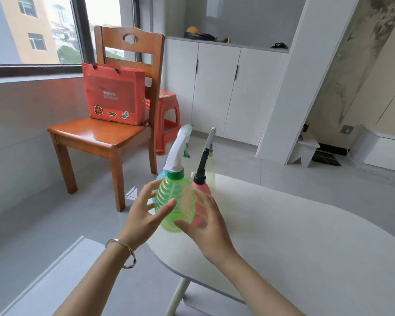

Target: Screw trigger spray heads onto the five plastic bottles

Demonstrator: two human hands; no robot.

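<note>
A green ribbed plastic bottle (pixel 176 201) with a white trigger spray head (pixel 179 147) on a green collar stands near the far left edge of the white table (pixel 294 236). My left hand (pixel 144 215) and my right hand (pixel 205 226) flank it with fingers spread; whether they touch it I cannot tell. Right behind it stands a pink bottle (pixel 202 190) with a black spray head (pixel 202 163). A pale yellow bottle (pixel 211 165) stands further back. A blue bottle (pixel 161 176) peeks out behind the green one.
A wooden chair (pixel 105 133) holding a red gift bag (pixel 114 92) stands left of the table, with a red plastic stool (pixel 168 119) behind it. White cabinets (pixel 217 87) line the far wall. A grey seat (pixel 82 274) lies below my left arm.
</note>
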